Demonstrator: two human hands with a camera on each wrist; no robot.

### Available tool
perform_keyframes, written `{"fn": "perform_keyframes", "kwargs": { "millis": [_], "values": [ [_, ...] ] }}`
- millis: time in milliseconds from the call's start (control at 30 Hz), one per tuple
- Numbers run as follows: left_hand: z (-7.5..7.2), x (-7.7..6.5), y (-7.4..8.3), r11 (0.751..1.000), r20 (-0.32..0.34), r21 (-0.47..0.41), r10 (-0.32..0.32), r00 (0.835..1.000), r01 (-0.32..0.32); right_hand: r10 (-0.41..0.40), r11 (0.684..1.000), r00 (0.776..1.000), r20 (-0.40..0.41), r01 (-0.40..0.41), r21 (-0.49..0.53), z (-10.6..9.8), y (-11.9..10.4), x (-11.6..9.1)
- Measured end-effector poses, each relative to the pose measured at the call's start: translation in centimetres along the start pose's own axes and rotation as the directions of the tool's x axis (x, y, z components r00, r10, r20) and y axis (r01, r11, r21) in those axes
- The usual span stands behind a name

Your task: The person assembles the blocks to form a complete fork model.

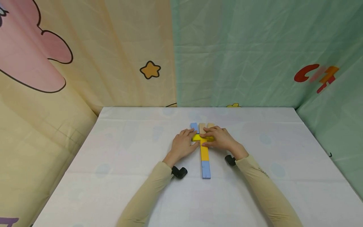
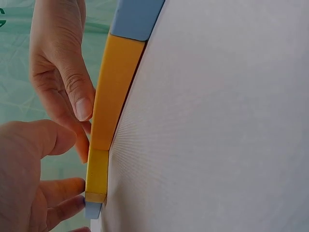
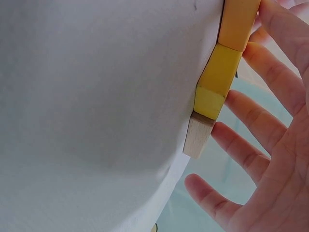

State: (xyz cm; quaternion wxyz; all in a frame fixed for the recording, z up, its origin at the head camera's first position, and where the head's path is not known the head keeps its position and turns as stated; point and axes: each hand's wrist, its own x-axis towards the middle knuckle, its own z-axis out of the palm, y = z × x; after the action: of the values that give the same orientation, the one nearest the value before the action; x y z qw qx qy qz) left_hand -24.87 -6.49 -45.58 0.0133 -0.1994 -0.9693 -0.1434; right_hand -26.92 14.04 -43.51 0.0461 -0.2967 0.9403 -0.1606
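Flat blocks lie on the white-covered table. A yellow block [image 1: 195, 137] lies crosswise, and an orange block [image 1: 204, 153] runs from its middle toward the person, ending against a blue block [image 1: 206, 170]. Beyond the yellow block are another blue block [image 1: 194, 126] and two plain wooden blocks [image 1: 202, 126] [image 1: 210, 125]. My left hand [image 1: 182, 145] has its fingertips at the yellow block's left part and the far blue block. My right hand [image 1: 222, 139] spreads loosely extended fingers over the yellow block's right part, fingertips touching block tops in the right wrist view.
The white tablecloth [image 1: 113, 151] spreads around the blocks. Behind the table's far edge hangs a printed curtain [image 1: 241, 56]. Black wrist cameras [image 1: 179, 172] are strapped at both sleeve cuffs, close above the table.
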Motion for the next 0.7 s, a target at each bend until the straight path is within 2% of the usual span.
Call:
{"fn": "perform_keyframes", "kwargs": {
  "millis": [433, 700],
  "values": [
    [-0.44, 0.03, 0.22, 1.0, -0.005, -0.005, -0.009, 1.0, 0.009, 0.003, 1.0, 1.0, 0.002, -0.003, 0.007, 0.21, 0.1, 0.14],
    [-0.7, 0.64, 0.42, 0.999, 0.01, 0.033, -0.026, 1.0, 0.026, -0.006, 1.0, 1.0, -0.004, 0.006, -0.006, 0.22, 0.17, 0.17]
  ]
}}
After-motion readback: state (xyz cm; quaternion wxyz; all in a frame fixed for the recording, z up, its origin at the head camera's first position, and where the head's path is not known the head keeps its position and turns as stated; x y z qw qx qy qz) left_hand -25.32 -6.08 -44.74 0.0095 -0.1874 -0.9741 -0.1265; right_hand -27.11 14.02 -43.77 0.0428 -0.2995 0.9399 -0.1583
